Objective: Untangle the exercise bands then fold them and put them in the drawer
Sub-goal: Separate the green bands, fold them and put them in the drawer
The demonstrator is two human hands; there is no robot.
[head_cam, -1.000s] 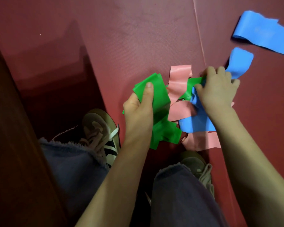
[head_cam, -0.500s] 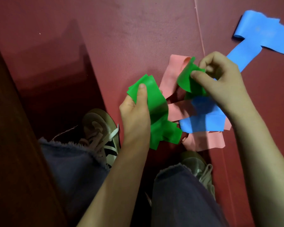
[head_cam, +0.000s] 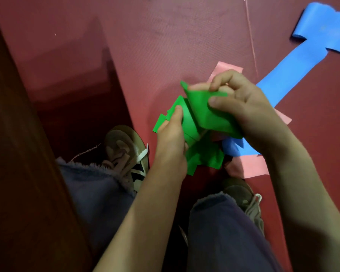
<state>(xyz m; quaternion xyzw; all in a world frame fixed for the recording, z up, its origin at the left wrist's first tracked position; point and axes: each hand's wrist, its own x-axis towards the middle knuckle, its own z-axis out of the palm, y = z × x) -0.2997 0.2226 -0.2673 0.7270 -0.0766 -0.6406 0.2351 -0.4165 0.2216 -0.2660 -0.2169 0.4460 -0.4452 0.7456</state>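
- Gripping a folded stack of the green band (head_cam: 190, 124), the left hand (head_cam: 172, 140) sits about mid-frame. Its thumb is pressed flat on top and the fingers are curled underneath, where I can't see them.
- The right hand (head_cam: 245, 110) is just to the right, pinching a loose flap of that same green band between thumb and fingers. The flap is tilted up off the floor.
- More green hangs crumpled below both hands, down toward the mat (head_cam: 165, 36).
- The blue band (head_cam: 302, 71) runs diagonally from behind the right hand to the upper right corner. It lies flat on the mat and doubles over itself up there. A bit of blue also pokes out under the right wrist.
- The pink band (head_cam: 251, 165) is at the bottom of the pile. One end peeks out above the right hand's fingers, and another part lies flat to the lower right of the green.
- One shoe (head_cam: 124, 150) is just left of the left wrist, and the other shoe (head_cam: 241, 191) is just below the pink.
- A dark wood panel (head_cam: 18, 173) fills the left edge.
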